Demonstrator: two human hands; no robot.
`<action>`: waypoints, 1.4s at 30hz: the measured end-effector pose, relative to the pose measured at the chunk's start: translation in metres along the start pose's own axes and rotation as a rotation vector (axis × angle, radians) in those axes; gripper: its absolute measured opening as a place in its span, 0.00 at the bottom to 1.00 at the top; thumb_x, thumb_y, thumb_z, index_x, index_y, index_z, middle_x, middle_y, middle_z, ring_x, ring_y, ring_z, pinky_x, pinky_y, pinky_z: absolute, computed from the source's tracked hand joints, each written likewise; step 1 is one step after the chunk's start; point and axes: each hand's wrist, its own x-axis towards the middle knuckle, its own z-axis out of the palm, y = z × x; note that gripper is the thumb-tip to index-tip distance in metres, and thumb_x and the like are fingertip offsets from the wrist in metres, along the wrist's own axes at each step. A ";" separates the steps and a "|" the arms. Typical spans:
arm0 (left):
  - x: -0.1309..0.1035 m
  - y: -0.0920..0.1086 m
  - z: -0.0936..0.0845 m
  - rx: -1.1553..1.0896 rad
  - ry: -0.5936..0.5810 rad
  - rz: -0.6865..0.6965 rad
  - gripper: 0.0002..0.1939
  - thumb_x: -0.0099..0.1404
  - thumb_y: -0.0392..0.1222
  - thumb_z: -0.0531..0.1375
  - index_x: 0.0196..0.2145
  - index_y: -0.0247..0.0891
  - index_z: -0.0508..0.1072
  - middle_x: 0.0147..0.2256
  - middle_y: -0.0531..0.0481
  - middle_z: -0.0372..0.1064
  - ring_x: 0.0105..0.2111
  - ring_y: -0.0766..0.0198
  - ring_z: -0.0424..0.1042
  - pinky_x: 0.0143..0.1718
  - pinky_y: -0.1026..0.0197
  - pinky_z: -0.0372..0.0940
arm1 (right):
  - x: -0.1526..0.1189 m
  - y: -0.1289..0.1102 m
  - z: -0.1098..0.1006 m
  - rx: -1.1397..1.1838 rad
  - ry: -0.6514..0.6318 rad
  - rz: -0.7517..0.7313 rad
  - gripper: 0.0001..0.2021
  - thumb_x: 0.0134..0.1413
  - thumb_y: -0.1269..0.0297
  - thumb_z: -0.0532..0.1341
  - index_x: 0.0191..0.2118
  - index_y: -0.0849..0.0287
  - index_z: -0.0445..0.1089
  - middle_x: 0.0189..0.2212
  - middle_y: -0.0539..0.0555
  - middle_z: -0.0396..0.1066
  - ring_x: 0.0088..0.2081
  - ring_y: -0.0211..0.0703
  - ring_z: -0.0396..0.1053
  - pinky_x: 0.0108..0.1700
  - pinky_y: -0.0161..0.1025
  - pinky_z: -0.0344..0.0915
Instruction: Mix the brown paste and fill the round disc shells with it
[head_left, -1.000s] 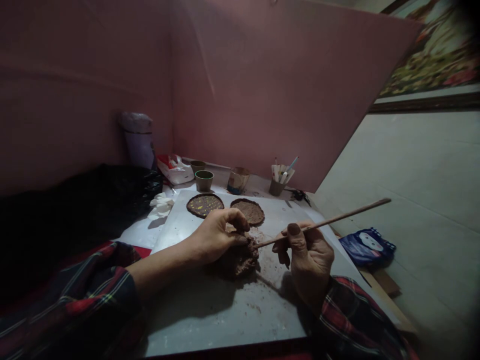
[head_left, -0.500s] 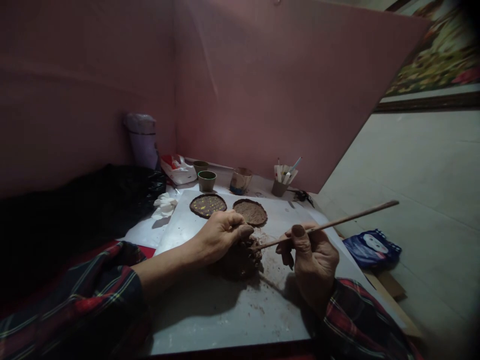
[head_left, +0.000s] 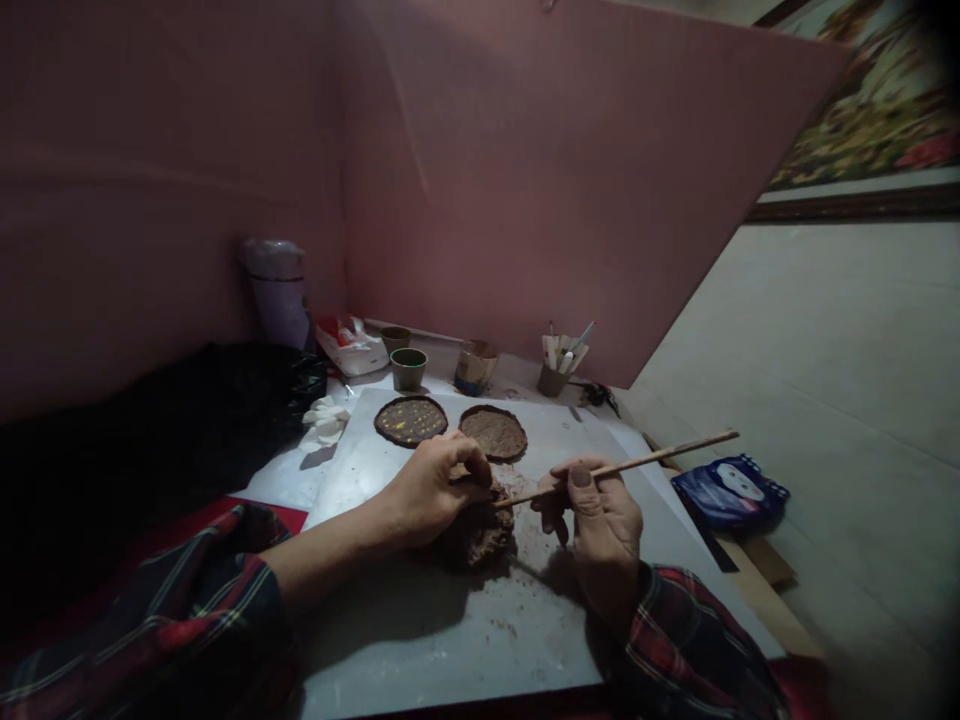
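My right hand (head_left: 604, 520) grips a thin wooden stick (head_left: 667, 453) between thumb and fingers, its rear end pointing up to the right. The stick's front tip meets a rough, crumbly lump of brown clay (head_left: 484, 548) on the white board (head_left: 442, 655). Over the top of that lump, my left hand (head_left: 427, 490) has its thumb and fingers curled in a pinch at the clay; what lies between the fingertips is partly hidden. Just beyond are two flat brown clay discs with raised rims, one dotted with yellow (head_left: 411, 421), the other plain (head_left: 493, 434).
Behind the board stand a green-rimmed cup (head_left: 409, 370), a stained cup (head_left: 475, 368) and a pot of pens (head_left: 553, 380). Crumpled white tissue (head_left: 325, 420) and a black plastic bag (head_left: 225, 400) lie left. A blue pouch (head_left: 731, 492) sits right. Brown crumbs dot the board.
My right hand and the stick have shifted left and slightly down, the tip staying at the clay. My left hand's fingers have curled further. The whole view has shifted a little.
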 end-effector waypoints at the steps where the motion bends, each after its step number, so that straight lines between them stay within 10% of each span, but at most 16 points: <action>1: 0.000 0.000 -0.001 -0.003 0.007 -0.004 0.03 0.55 0.30 0.61 0.27 0.34 0.72 0.31 0.49 0.70 0.35 0.63 0.67 0.38 0.60 0.62 | 0.000 0.000 0.000 -0.011 0.007 0.003 0.10 0.61 0.58 0.55 0.33 0.58 0.64 0.19 0.48 0.68 0.17 0.32 0.61 0.16 0.29 0.54; 21: 0.003 0.001 -0.005 0.219 -0.123 0.123 0.11 0.66 0.37 0.52 0.28 0.38 0.72 0.31 0.50 0.71 0.36 0.60 0.62 0.43 0.55 0.55 | 0.012 -0.006 0.002 0.058 0.143 0.109 0.17 0.45 0.53 0.67 0.23 0.60 0.64 0.12 0.48 0.67 0.10 0.32 0.60 0.10 0.28 0.55; 42: 0.002 0.004 -0.003 0.186 -0.091 0.095 0.06 0.63 0.33 0.56 0.31 0.39 0.73 0.33 0.49 0.72 0.39 0.58 0.63 0.45 0.53 0.55 | 0.007 -0.004 -0.001 0.085 0.026 0.057 0.11 0.56 0.56 0.60 0.30 0.59 0.65 0.17 0.47 0.67 0.15 0.32 0.60 0.15 0.30 0.56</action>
